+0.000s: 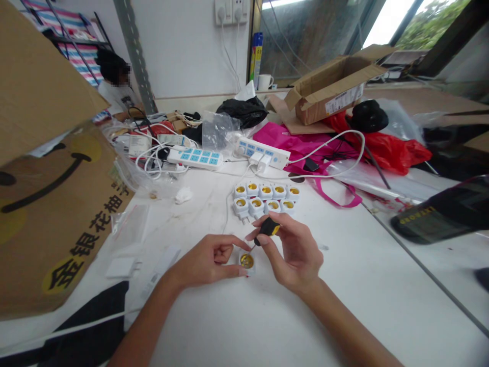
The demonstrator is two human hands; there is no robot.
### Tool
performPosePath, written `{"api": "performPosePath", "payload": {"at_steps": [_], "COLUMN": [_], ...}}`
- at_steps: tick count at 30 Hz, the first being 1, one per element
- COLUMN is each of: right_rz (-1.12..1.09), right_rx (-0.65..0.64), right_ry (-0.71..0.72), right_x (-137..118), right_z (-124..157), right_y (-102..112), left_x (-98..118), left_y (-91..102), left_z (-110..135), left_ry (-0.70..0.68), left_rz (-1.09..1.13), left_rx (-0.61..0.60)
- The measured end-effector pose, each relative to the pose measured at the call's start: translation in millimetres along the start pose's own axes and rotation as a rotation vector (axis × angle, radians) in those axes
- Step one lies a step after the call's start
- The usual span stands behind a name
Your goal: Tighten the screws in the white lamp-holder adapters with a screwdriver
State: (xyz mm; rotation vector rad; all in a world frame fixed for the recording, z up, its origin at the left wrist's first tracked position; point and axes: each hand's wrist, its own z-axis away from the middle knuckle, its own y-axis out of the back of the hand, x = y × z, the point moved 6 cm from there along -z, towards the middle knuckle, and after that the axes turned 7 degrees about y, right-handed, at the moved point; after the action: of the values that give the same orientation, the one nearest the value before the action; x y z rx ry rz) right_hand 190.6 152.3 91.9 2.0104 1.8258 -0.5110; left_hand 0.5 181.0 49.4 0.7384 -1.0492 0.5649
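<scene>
The right grip (296, 252) is clamped on a screwdriver (268, 228) with a black-and-yellow handle. The thumb and fingers close around the handle, and the thin shaft slants down and left to the upper edge of a lamp socket adapter (246, 261). Whether the tip touches the adapter cannot be determined from this view. The left grip (206, 261) is clamped on the same adapter, with 1 fingertip at its upper side and the thumb at its lower side.

The adapter sits on the table (355, 300) between the 2 hands, with its brass-coloured socket facing up. Just beyond the hands, 9 more adapters (263, 199) lie in 2 rows: 5 at the rear and 4 at the front. Farther back are 2 white power strips with blue sockets: the first strip (194, 157) lies among loose white cables (148, 165), and the second strip (263, 152) carries 2 white plugs (259, 159). A pink bag (290, 143) and a red bag (385, 143) lie to the right, behind them an open cardboard box (332, 89). A printed carton (49, 219) occupies the left side. A second person (114, 89) appears beyond it, at the far left.
</scene>
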Motion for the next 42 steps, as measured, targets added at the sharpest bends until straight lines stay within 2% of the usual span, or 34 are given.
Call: {"api": "performPosePath", "payload": {"at_steps": [4, 9, 19, 22, 25, 30, 32, 36, 42], "right_rz": [0.001, -0.038, -0.059, -0.037, -0.022, -0.079, -0.101, -0.150, -0.188], "right_rx": [0.075, 0.150, 0.186, 0.229, 0.284, 0.387, 0.418, 0.455, 0.464], "right_ry": [-0.008, -0.014, 0.013, -0.001, -0.064, -0.274, -0.348, -0.444, -0.501], "right_x": [-3, -11, -13, -12, -7, 11, 18, 27, 33], "right_z": [-7, -16, -18, -19, -20, -16, -13, -6, -1], "right_y": [6, 11, 9, 11, 15, 20, 21, 20, 14], "left_x": [0, -1, -7, -8, -5, -4, -6, -8, -9], "left_y": [-0.4, 0.9, -0.3, 2.9, 10.7, 27.1, 30.9, 31.6, 25.7], "left_z": [-1, -3, -6, -6, -5, -1, 0, -1, -1], "left_ry": [0.055, 0.050, 0.021, 0.027, 0.026, -0.013, -0.032, -0.067, -0.095], "left_rz": [0.006, -0.006, 0.027, 0.095, 0.170, 0.364, 0.440, 0.522, 0.662], "left_rx": [0.035, 0.112, 0.159, 0.212, 0.321, 0.556, 0.614, 0.636, 0.633]}}
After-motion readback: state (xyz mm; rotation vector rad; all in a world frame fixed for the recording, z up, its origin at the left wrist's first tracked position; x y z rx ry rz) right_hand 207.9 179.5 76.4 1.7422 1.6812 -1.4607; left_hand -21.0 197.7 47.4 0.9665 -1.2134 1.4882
